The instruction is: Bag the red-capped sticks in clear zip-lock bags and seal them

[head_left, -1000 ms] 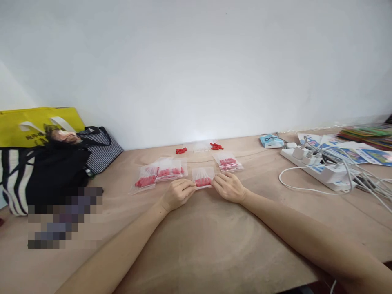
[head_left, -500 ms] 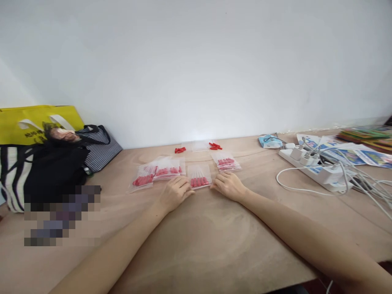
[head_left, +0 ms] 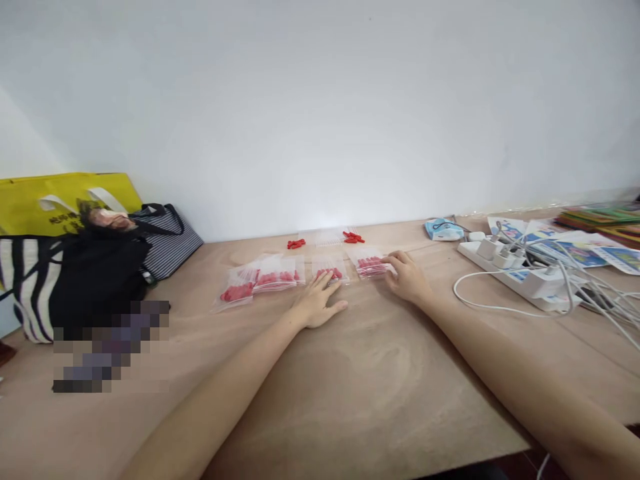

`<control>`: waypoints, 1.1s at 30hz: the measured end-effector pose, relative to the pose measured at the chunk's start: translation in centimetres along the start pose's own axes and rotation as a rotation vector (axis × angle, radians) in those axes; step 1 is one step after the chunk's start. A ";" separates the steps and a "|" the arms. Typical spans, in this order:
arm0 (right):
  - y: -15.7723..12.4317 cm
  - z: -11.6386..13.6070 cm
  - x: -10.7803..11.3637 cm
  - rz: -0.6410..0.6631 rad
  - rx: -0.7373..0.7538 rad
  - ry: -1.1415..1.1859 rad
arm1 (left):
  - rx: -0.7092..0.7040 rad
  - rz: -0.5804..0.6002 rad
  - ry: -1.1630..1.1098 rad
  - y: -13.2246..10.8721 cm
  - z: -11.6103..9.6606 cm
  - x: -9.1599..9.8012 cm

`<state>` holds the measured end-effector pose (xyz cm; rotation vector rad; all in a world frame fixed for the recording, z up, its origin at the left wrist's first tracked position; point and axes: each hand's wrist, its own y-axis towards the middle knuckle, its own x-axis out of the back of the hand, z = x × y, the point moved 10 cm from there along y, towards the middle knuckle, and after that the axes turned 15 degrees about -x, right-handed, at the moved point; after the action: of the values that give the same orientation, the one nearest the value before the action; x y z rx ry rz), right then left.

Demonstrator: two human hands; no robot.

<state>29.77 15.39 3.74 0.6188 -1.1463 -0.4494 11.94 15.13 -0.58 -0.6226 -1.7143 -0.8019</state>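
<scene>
Small clear zip bags with red pieces inside lie in a row on the wooden table (head_left: pixel 350 400). My left hand (head_left: pixel 317 303) lies flat and open, its fingertips resting on the middle bag (head_left: pixel 330 268). My right hand (head_left: pixel 407 275) reaches to the right-hand stack of bags (head_left: pixel 369 263), fingers stretched out and touching its edge. Further left lie several more filled bags (head_left: pixel 260 280). Loose red pieces (head_left: pixel 353 237) and a second small red heap (head_left: pixel 295 244) sit near the wall beside clear empty bags (head_left: pixel 327 238).
Bags stand at the left: a yellow one (head_left: pixel 65 200), a striped one (head_left: pixel 165 243) and a black one (head_left: pixel 95 273). At the right are a white power strip (head_left: pixel 520 277) with plugs and cables, a blue face mask (head_left: pixel 443 229) and printed papers (head_left: pixel 595 247).
Both hands let go of the middle bag's lower edge. The bag now lies further from me; my left hand flattened onto it and my right hand moved up and right to the right stack.
</scene>
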 end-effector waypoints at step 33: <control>-8.5 10.2 2.0 0.257 0.497 0.218 | -0.491 -0.447 0.101 -7.7 -7.8 5.6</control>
<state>20.82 5.53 2.39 0.9110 -1.1121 0.1302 9.40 4.22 4.66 -0.5117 -1.5881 -1.5735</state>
